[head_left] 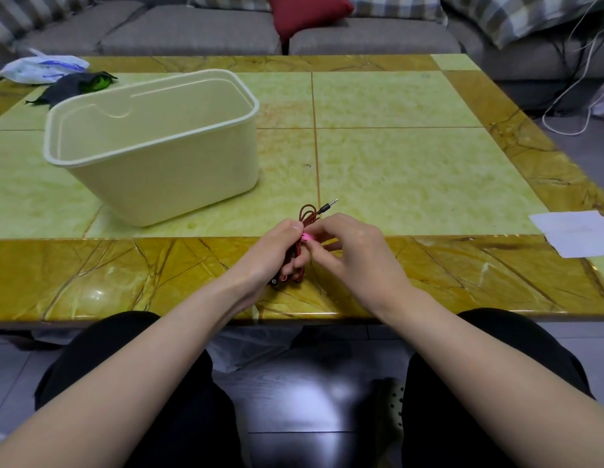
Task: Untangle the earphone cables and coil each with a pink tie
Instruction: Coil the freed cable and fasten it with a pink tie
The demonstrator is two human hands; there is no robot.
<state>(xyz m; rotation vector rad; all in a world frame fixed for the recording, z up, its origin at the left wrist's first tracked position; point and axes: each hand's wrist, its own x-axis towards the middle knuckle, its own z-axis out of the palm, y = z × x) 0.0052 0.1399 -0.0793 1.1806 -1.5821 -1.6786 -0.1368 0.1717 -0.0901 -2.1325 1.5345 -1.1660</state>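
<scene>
**Pink tie meets the red coil**

At ten o'clock from the hands, a cream bin [165, 184] stands open on the table [412, 163], probably to take finished coils. The left hand [276, 251] is wrapped round the red earphone cable [307, 214], which holds its loops bunched. Close against it, the right hand [351, 244] pinches the pink tie [307, 236] at the bundle's middle. The jack plug [327, 207] pokes out toward one o'clock. White paper [577, 233] lies at three o'clock.

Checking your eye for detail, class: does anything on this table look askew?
The bin sits skewed to the edges of the table and seems to lean left, perhaps from the wide lens. Nothing looks spilled or damaged.
</scene>
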